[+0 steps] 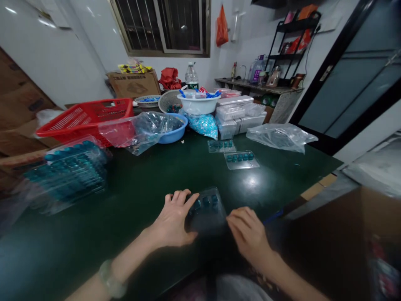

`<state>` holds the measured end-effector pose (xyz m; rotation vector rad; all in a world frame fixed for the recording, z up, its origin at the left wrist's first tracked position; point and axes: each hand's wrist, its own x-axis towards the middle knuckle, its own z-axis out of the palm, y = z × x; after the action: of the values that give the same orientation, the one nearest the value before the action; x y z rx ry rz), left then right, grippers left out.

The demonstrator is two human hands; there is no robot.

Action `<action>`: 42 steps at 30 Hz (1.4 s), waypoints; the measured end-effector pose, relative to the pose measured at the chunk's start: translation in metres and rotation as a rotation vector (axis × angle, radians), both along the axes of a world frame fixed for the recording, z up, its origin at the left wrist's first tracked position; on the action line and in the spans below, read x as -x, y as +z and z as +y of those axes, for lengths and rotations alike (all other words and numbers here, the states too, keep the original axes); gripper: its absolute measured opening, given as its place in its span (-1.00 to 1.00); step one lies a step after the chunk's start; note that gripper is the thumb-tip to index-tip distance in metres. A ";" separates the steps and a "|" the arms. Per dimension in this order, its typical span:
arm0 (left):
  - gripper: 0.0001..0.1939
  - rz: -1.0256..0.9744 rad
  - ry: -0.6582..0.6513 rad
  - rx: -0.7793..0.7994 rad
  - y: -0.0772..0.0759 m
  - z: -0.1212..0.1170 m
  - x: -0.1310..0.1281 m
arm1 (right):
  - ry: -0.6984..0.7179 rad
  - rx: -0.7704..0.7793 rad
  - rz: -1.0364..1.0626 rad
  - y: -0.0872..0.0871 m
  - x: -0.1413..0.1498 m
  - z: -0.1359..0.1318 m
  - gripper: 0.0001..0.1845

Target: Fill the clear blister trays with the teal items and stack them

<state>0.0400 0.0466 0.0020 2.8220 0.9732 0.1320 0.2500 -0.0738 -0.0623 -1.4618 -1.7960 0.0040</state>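
Head view: left hand (171, 219) open, fingers spread over dark blister tray (205, 211), lying on desk (163, 175) between hands; right hand (249, 238) half-curled at tray's right edge, grip unclear. Ahead of hands, two filled trays (241, 159); left, blurred tray stack (67, 177); beyond, red basket (84, 119), blue bowl (172, 133). Near right, dark cardboard box (338, 246), cut off by frame.

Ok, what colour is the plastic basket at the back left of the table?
The plastic basket is red, clearest in the head view.

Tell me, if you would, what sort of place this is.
It looks like a hand-packing workshop in a home: a green worktable holds clear blister trays of blue items, a red basket and a bag of small blue pieces.
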 end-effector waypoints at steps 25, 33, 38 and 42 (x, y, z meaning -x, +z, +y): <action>0.03 0.021 0.245 -0.011 -0.005 0.022 0.064 | -0.194 -0.013 -0.545 0.014 -0.068 0.138 -0.75; -0.17 -0.361 0.473 -0.047 0.020 0.008 0.104 | 0.196 -0.244 -0.455 0.053 0.057 0.102 -0.82; -0.06 -0.291 0.380 -0.074 0.038 -0.010 0.118 | 0.442 -0.203 -0.559 0.038 0.102 0.092 -0.81; 0.01 -0.051 0.265 -0.013 0.032 -0.007 0.093 | 0.480 -0.136 -0.567 0.021 0.114 0.088 -0.82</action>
<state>-0.0533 0.0395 0.0341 2.6732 1.3333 0.2404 0.1363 0.0138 -0.0410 -0.9563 -2.5160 -0.3094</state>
